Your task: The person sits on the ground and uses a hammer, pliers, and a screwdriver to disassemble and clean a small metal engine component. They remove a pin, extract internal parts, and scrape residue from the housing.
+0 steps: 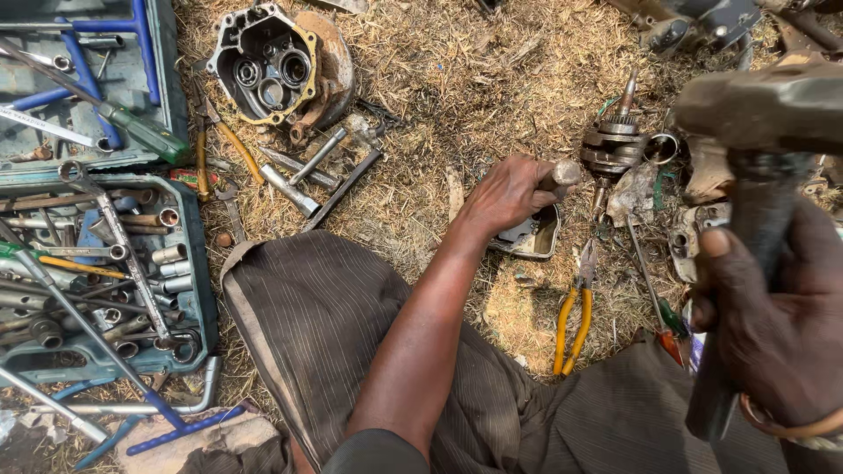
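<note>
An outdoor repair spot: an open tool case (pixel 198 290), engine casing (pixel 272 66) and spanners on dry straw-strewn ground (pixel 439 79).

An open toolbox (pixel 200 290) lies at the left on dry straw, packed with sockets and wrenches. Above it sits a second tray (pixel 167 79) with blue-handled tools and a green-handled screwdriver (pixel 145 133). A round metal engine casing (pixel 272 66) with bearing holes rests at the top, with loose steel rods (pixel 303 175) just below it. Yellow-handled pliers (pixel 572 323) lie on the straw near a brown striped trouser leg (pixel 307 325). A gear cluster (pixel 615 145) stands at the upper right.
</note>
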`<action>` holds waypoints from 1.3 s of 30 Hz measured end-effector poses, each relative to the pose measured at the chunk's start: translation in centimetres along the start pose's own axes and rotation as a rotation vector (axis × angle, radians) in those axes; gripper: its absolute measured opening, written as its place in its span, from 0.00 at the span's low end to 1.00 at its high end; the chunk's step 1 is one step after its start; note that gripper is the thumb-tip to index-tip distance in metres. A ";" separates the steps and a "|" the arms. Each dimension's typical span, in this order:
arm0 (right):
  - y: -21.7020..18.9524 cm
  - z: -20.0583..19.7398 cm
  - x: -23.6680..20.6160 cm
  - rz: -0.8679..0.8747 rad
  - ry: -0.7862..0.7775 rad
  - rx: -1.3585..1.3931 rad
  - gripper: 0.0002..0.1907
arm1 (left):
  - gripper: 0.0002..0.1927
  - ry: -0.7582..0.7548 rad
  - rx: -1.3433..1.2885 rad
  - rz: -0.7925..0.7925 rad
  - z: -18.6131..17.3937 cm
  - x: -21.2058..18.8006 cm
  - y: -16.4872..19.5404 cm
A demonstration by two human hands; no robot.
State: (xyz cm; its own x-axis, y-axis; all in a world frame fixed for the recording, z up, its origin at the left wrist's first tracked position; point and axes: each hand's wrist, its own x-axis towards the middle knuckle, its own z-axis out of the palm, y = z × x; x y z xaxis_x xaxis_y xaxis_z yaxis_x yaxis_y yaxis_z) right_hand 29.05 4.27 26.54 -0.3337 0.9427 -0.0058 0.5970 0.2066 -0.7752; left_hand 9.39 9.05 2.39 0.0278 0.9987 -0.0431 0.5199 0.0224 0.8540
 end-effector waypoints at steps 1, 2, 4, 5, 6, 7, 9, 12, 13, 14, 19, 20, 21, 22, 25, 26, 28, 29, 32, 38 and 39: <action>0.1 -0.6 -0.6 -0.165 0.110 0.045 0.19 | 0.11 -0.049 0.013 -0.040 -0.1 0.1 0.1; 0.2 -1.1 -1.1 -0.296 0.187 0.071 0.18 | 0.12 -0.013 0.011 -0.021 -0.1 0.1 0.2; 0.9 -1.0 -1.5 -0.442 0.280 0.098 0.17 | 0.14 0.056 0.009 0.020 -0.1 0.2 0.5; 1.2 -0.7 -1.6 -0.482 0.305 0.103 0.17 | 0.14 0.031 -0.039 -0.007 -0.1 0.1 0.6; 1.4 -0.1 -1.3 -0.452 0.287 0.100 0.17 | 0.14 0.006 -0.089 -0.035 -0.2 0.1 0.7; 1.4 0.2 -0.9 -0.404 0.253 0.089 0.17 | 0.15 -0.020 -0.142 -0.062 -0.2 -0.1 0.7; 1.2 1.0 0.2 -0.203 0.111 0.007 0.16 | 0.13 0.073 0.009 0.030 -0.4 -0.4 0.7; 0.9 2.1 1.2 0.263 -0.237 -0.288 0.16 | 0.10 0.018 -0.083 -0.104 -1.2 -0.9 0.0; 1.0 2.1 1.0 0.417 -0.310 -0.397 0.15 | 0.09 -0.034 -0.175 -0.185 -1.2 -0.7 -0.1; 1.2 2.0 0.8 0.369 -0.227 -0.230 0.14 | 0.09 -0.043 -0.200 -0.207 -1.5 -0.3 -0.2; 4.5 0.5 -6.5 0.402 0.075 0.213 0.13 | 0.12 0.004 -0.301 -0.132 0.0 0.0 0.5; 5.6 0.6 -7.5 0.442 0.109 0.245 0.13 | 0.12 0.018 -0.279 -0.075 0.5 0.0 0.7; 6.5 0.8 -9.0 0.498 0.146 0.269 0.14 | 0.14 0.020 -0.267 -0.025 1.0 -0.1 1.1; 7.2 0.8 -10.2 0.554 0.178 0.290 0.14 | 0.15 0.025 -0.258 0.021 1.5 -0.2 1.5; 8.9 1.0 -12.0 0.680 0.121 0.202 0.14 | 0.11 -0.058 -0.342 -0.103 2.6 -0.4 2.4; 9.2 1.2 -12.3 0.706 0.107 0.207 0.14 | 0.11 -0.002 -0.429 -0.036 2.8 -0.4 2.6; 9.6 1.4 -12.7 0.760 0.077 0.212 0.15 | 0.13 0.109 -0.603 0.099 3.1 -0.3 2.9; 9.7 1.4 -12.9 0.763 0.074 0.232 0.16 | 0.14 0.094 -0.593 0.039 3.2 -0.2 3.0; 10.1 1.5 -13.1 0.784 0.070 0.293 0.18 | 0.16 0.008 -0.570 -0.154 3.7 0.1 3.0; 10.8 0.8 -12.7 0.784 0.082 0.305 0.16 | 0.14 -0.018 -0.585 0.020 4.7 0.9 2.8; 10.8 0.6 -12.6 0.771 0.082 0.297 0.17 | 0.12 -0.054 -0.572 -0.007 4.8 0.9 2.8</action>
State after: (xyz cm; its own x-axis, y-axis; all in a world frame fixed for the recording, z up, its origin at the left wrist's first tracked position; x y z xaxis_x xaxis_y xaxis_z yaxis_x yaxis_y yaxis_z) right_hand 39.26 -5.55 17.81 0.1510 0.8097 -0.5670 0.4149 -0.5726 -0.7071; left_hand 15.01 9.78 2.28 0.0776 0.9950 -0.0630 -0.0237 0.0650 0.9976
